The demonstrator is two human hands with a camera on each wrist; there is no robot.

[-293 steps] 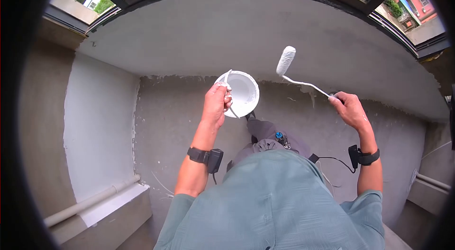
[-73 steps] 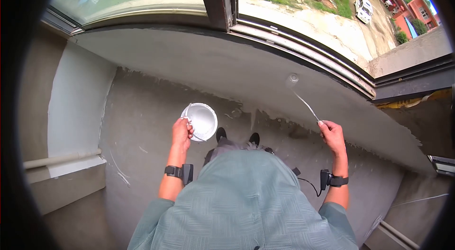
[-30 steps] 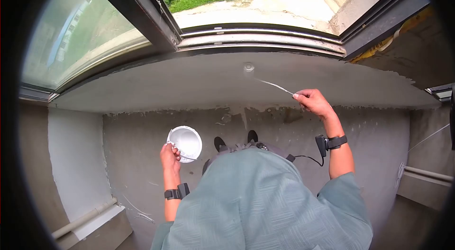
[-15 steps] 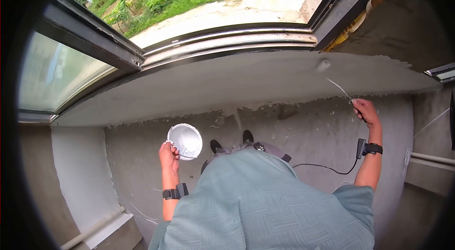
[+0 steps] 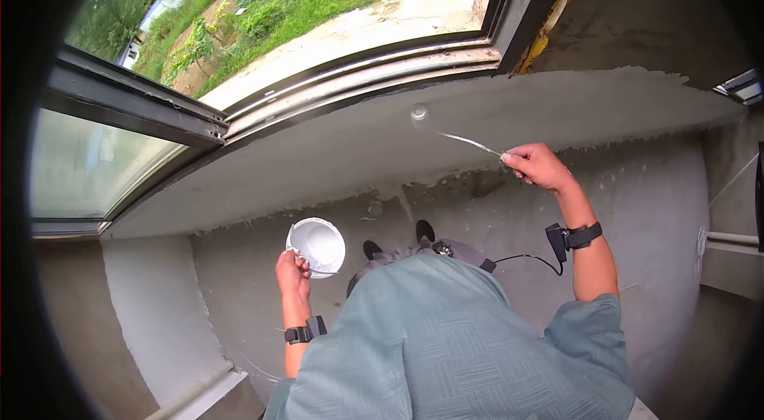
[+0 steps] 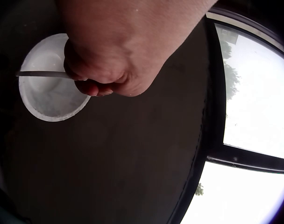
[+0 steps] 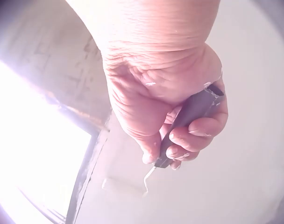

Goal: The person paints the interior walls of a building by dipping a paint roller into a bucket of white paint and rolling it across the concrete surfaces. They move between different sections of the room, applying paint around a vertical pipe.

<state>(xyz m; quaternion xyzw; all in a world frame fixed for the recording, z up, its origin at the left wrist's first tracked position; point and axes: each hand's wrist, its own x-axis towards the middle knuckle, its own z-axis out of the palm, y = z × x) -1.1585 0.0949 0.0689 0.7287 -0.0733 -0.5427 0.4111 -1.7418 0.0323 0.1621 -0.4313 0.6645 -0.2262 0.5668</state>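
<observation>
Currently, your right grip (image 5: 539,167) is clasping the roller (image 5: 419,112) at the wall (image 5: 310,153) — your left grip (image 5: 293,270) is holding the bucket (image 5: 318,221) by its bail (image 6: 44,73).

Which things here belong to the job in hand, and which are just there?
Part of the job:
roller, in the right hand
bucket, its handle in the left hand
grey wall in front

Just there:
window frame
pipes
black wrist straps
</observation>
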